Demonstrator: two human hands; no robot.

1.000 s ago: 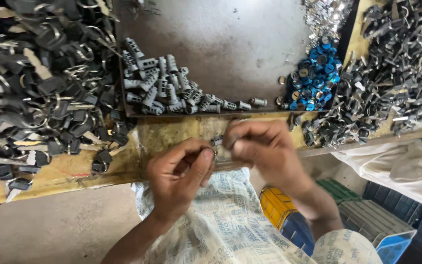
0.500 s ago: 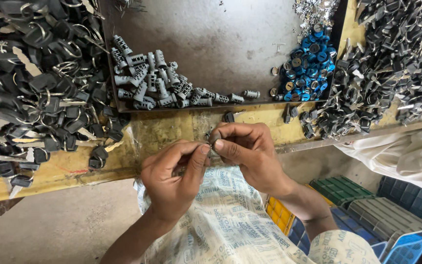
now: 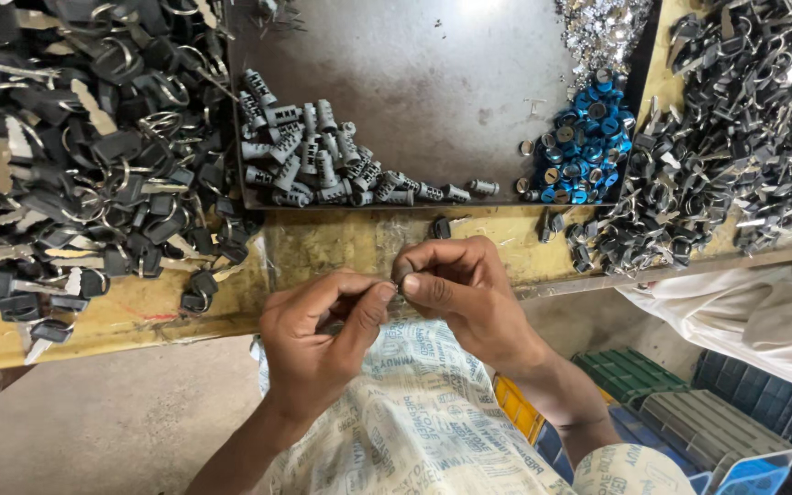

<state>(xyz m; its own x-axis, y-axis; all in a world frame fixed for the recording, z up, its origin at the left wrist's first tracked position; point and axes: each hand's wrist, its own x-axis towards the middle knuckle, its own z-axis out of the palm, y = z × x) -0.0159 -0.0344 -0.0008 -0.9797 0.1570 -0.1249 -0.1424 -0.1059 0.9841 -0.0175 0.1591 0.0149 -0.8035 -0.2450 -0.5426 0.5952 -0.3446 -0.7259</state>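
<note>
My left hand (image 3: 318,344) and my right hand (image 3: 460,289) meet fingertip to fingertip just below the yellow workbench edge (image 3: 341,243). Both pinch one small metal part (image 3: 396,286), mostly hidden by the fingers. Above them, on a dark metal tray (image 3: 433,82), lies a heap of grey lock cylinders (image 3: 323,160). A cluster of blue round caps (image 3: 584,147) sits at the tray's right side. One small dark piece (image 3: 440,227) lies on the bench right above my right hand.
A big pile of black-headed keys with rings (image 3: 75,156) covers the left of the bench. Dark metal parts (image 3: 726,137) are heaped at right, shiny bits (image 3: 602,32) at top. A printed sack (image 3: 414,422) covers my lap. Plastic crates (image 3: 689,422) stand lower right, white cloth (image 3: 753,312) above them.
Both hands have shifted slightly down and left, staying together on the small part. The view has moved a little.
</note>
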